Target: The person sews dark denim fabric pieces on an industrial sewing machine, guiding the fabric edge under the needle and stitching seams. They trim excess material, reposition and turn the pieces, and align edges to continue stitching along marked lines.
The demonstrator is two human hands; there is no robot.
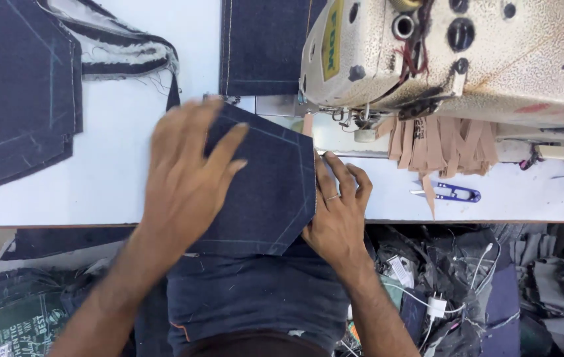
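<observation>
your left hand (186, 178) lies flat, fingers spread, pinning the denim pocket piece (262, 188) to the white table (117, 165) near the sewing machine (454, 56); your right hand (338, 211), fingers extended and unclenched, steadies its right edge so it stays aligned.

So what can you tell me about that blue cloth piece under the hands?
The denim piece is dark blue, stiff-looking cloth cut like a pocket with a pointed end and a faint lighter line running near its edges. It lies flat on the white table, hanging slightly over the front edge, just before the sewing machine. The left hand presses flat on it; the right hand touches its right edge.
</observation>
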